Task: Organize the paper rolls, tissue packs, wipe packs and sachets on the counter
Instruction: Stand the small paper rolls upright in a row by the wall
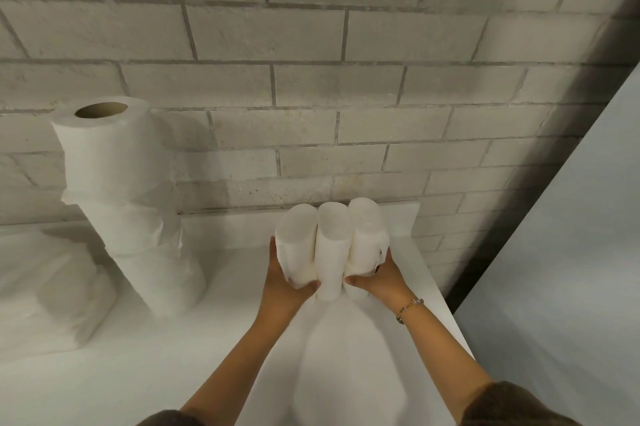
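Rolls (330,245), three, upright, side by side, long axes vertical, pressed between both palms on counter (221,349). Left hand (287,281) wrapped on leftmost, right hand (377,275) on rightmost; fingertips hidden behind. Stack of three larger rolls (128,203) well left of fingers, leaning. Overexposed packs (48,290) farther left, count unclear.

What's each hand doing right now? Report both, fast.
Left hand: closed on the left side of the three small paper rolls.
Right hand: closed on the right side of the same rolls.
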Demonstrator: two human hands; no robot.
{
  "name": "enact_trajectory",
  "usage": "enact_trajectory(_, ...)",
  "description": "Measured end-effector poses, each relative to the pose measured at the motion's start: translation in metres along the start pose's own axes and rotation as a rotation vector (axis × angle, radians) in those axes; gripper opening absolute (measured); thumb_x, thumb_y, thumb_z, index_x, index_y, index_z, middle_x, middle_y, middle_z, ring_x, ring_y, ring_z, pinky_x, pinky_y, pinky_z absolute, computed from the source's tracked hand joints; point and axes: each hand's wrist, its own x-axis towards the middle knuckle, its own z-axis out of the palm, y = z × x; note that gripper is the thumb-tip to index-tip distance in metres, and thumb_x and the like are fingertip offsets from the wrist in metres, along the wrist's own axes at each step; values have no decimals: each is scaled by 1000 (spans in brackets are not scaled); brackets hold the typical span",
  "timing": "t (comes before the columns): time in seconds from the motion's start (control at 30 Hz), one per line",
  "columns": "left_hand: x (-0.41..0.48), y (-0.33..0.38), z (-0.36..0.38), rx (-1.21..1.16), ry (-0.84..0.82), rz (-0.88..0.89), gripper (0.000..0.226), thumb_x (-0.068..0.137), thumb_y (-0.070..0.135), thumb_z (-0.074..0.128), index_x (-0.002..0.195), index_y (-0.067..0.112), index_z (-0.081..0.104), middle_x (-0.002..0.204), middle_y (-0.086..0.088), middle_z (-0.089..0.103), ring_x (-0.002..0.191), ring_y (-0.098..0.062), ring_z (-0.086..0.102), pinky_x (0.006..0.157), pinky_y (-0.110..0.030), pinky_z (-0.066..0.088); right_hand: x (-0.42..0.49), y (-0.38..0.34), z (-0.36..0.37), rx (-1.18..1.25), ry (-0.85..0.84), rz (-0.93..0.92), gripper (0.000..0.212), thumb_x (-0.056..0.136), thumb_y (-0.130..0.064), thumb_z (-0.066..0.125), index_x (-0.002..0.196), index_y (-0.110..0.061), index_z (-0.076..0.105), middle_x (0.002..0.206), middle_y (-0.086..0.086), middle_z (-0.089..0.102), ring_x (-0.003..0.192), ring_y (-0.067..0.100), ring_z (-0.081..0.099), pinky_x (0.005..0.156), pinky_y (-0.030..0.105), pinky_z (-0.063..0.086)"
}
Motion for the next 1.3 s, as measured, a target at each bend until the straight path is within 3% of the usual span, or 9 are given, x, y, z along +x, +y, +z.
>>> enact_trajectory(0.13, -12, -6, 7, -78, 28, -46, 80, 66, 30, 80, 132, 35, 36, 110, 28, 59, 102, 4, 59, 71, -3, 47, 1, -1, 1, 54, -22, 31, 54, 68, -13, 81, 109, -25, 48, 105, 0, 59, 99, 17, 56, 89, 32, 48)
enact_trajectory(0.23, -20, -11, 12, -108, 58, -83, 96, 72, 27, 77, 145, 31, 16, 137, 17, 46, 121, 1, 48, 91, -15, 44, 4, 4, 0, 121, -24, 50, 49, 72, -15, 78, 109, -28, 49, 111, 3, 61, 107, 21, 58, 86, 31, 52)
enact_trajectory(0.37, -24, -9, 18, -100, 68, -72, 98, 77, 34, 71, 145, 42, 1, 148, 16, 30, 130, 3, 37, 100, -25, 38, 11, 12, -1, 268, -22, 173, 68, 78, -18, 73, 135, -17, 37, 130, 7, 55, 117, 25, 54, 100, 48, 47)
enact_trajectory(0.47, -26, -11, 19, -62, 31, -47, 94, 84, 35, 63, 142, 50, -10, 155, 18, 16, 139, -3, 26, 106, -28, 31, 14, 14, -1, 282, -30, 188, 70, 78, -20, 72, 136, -18, 34, 128, 8, 56, 115, 26, 56, 98, 49, 48)
enact_trajectory(0.6, -29, -16, 19, 43, 8, -23, 92, 87, 41, 55, 137, 53, -21, 157, 21, -2, 143, -1, 10, 113, -29, 21, 17, 17, -3, 280, -27, 192, 65, 78, -18, 71, 134, -18, 37, 126, 9, 57, 112, 25, 57, 78, 33, 53)
enact_trajectory(0.77, -30, -10, 17, -46, 7, -45, 89, 81, 56, 57, 139, 54, -10, 157, 12, 15, 142, -12, 25, 114, -43, 29, 18, 16, -3, 234, -22, 186, 67, 77, -22, 72, 135, -20, 37, 126, 7, 57, 113, 24, 57, 93, 43, 52)
enact_trajectory(0.87, -30, -6, 17, -136, 16, -50, 80, 80, 60, 55, 140, 54, 3, 149, 17, 32, 136, -8, 36, 112, -42, 34, 17, 15, -2, 219, -41, 166, 62, 79, -22, 71, 133, -22, 41, 126, 6, 58, 113, 23, 57, 96, 46, 50)
enact_trajectory(1.13, -27, -2, 16, -133, -8, -96, 71, 88, 45, 53, 142, 49, 8, 142, 19, 41, 130, -3, 44, 108, -35, 39, 13, 14, 3, 177, -24, 137, 69, 80, -21, 71, 138, -16, 34, 132, 7, 54, 120, 23, 52, 104, 46, 44)
enact_trajectory(1.3, -24, 1, 7, 45, -46, -118, 76, 87, 43, 55, 146, 34, 7, 149, 4, 32, 138, -22, 32, 116, -52, 20, 11, 13, 4, 124, -9, 109, 79, 77, -26, 74, 140, -17, 27, 135, 5, 51, 121, 22, 51, 103, 40, 44)
